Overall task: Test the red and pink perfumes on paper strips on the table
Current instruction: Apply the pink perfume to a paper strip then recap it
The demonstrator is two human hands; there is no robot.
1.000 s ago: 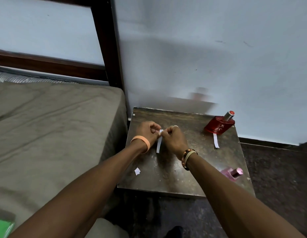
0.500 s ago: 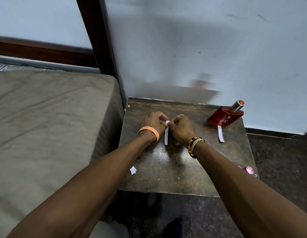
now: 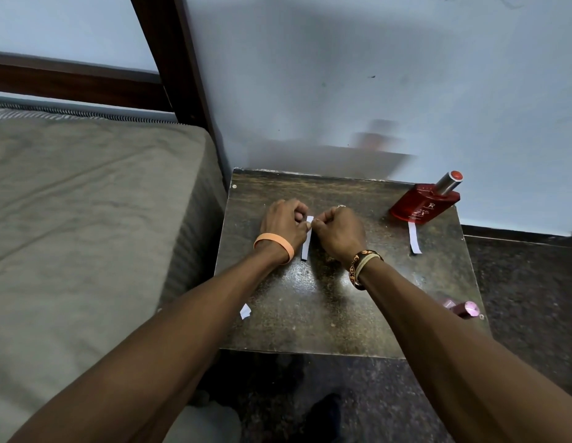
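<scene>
**Head view.** A small dark table (image 3: 342, 314) with a worn, glossy top stands in a corner. Its far edge meets the pale wall (image 3: 374, 75) and its left edge runs just beside the bed (image 3: 86, 219). Dark floor (image 3: 527, 298) borders the right and near edges. The near half of the tabletop, between the two forearms, is the widest open surface.

The left hand (image 3: 283, 223) and the right hand (image 3: 337, 231) meet over the middle of the table with fingers curled. Together they pinch the far end of a white paper strip (image 3: 305, 247). The strip runs toward the viewer between the wrists; whether its near end touches the table cannot be told.

A second paper strip (image 3: 414, 238) lies flat near the far right corner. Its far end reaches the base of the red perfume bottle (image 3: 422, 204). This bottle is flat-sided, of deep red glass, with a silver neck and a red cap, and it appears to lean right. It bears a white emblem and lettering that seems to read "ZX"; the smaller print is illegible.

The pink perfume bottle (image 3: 463, 309) lies on its side at the right edge, partly hidden by the right forearm. A torn paper scrap (image 3: 245, 311) rests near the left edge.

An orange wristband (image 3: 275, 243) circles the left wrist. A patterned bracelet (image 3: 361, 265) on the right wrist carries unreadable lettering.
</scene>
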